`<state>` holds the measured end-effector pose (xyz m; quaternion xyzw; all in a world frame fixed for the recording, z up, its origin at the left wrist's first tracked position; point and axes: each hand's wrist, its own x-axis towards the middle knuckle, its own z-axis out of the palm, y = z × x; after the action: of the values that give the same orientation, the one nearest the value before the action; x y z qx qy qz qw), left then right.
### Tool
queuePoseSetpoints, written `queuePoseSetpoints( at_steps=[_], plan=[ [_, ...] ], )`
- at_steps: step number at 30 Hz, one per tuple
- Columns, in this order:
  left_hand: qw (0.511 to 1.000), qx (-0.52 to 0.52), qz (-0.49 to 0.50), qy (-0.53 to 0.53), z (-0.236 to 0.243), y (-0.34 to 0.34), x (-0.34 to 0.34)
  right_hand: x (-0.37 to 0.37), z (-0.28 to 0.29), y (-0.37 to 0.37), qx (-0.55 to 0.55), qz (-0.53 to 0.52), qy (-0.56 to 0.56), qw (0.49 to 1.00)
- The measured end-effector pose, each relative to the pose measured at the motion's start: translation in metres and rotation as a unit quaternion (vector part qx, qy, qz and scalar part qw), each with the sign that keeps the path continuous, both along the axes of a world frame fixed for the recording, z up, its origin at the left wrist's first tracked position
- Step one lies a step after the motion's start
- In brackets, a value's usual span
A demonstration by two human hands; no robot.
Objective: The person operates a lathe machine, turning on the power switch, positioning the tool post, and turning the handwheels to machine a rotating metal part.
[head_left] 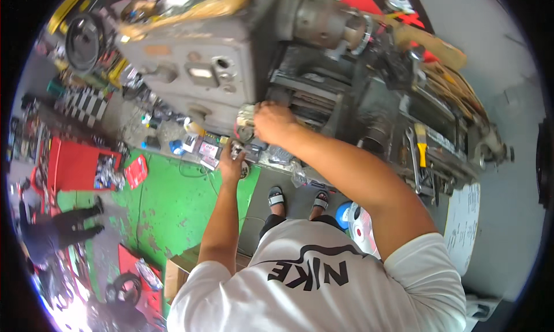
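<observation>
My left hand is closed round a small shiny metal part, just off the lower front corner of a grey metal lathe. Farther up and to the right, my right hand reaches in at the lathe's corner. Its bent fingers are against a pale yellowish bundle, whose exact kind I cannot make out. Below that bundle sits a dark round piece with a reddish edge. The lathe's chuck is above and to the right of both hands.
Small boxes and loose parts lie along the ledge left of my hands. A wrench and a yellow-handled brush rest on the lathe's right side. A red cabinet and another person are far left. A cardboard box stands behind my left arm.
</observation>
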<state>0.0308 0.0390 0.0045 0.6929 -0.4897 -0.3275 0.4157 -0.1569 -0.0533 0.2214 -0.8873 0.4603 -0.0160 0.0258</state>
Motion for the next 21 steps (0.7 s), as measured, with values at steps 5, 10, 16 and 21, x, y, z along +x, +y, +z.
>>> queuePoseSetpoints(
  at_steps=[5,10,16,21],
  plan=[
    [0.995,0.075,-0.048,-0.055,-0.044,0.060,0.002,-0.042,0.074,0.051,0.003,0.075,-0.283,0.956],
    [0.934,0.285,-0.178,0.119,-0.007,0.127,-0.043,-0.215,0.166,0.125,0.200,-0.060,-0.413,0.887],
    [0.880,0.296,-0.277,0.246,0.139,0.095,-0.127,-0.406,0.138,0.215,0.542,-0.350,-0.352,0.679],
    [0.851,0.244,-0.279,0.371,0.224,0.036,-0.198,-0.450,0.009,0.265,0.677,-0.454,-0.247,0.525]
  ],
)
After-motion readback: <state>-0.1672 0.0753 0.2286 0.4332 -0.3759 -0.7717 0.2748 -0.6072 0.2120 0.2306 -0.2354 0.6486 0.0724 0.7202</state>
